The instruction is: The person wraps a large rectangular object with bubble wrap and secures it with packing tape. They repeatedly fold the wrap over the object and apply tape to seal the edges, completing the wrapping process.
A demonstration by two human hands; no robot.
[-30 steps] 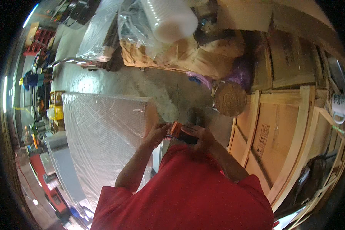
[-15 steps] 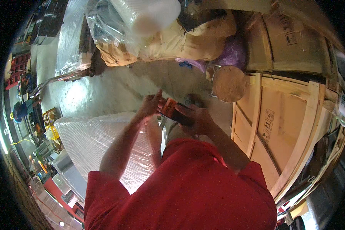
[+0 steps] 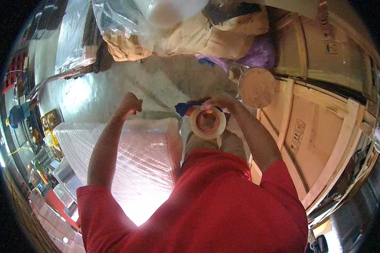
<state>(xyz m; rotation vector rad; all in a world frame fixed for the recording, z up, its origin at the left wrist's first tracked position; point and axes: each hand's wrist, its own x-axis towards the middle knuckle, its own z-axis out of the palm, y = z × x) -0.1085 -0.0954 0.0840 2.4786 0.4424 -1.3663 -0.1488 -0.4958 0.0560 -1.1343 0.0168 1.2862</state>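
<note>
Gripping one tape roll (image 3: 207,121), the right hand (image 3: 217,102) holds it; the left hand (image 3: 130,103) stays clenched above one bubble-wrapped panel (image 3: 131,168).

The right hand (image 3: 218,102) grips a tape roll (image 3: 207,122) with an orange core; the left hand (image 3: 130,103) is fisted, pulling a clear tape strip (image 3: 162,111) taut above a bubble-wrapped panel (image 3: 122,164); wooden crates (image 3: 316,126) stand right.

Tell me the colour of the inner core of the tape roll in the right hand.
Orange core on the tape roll, inside pale translucent tape; the head view shows it, held by the right hand.
</note>
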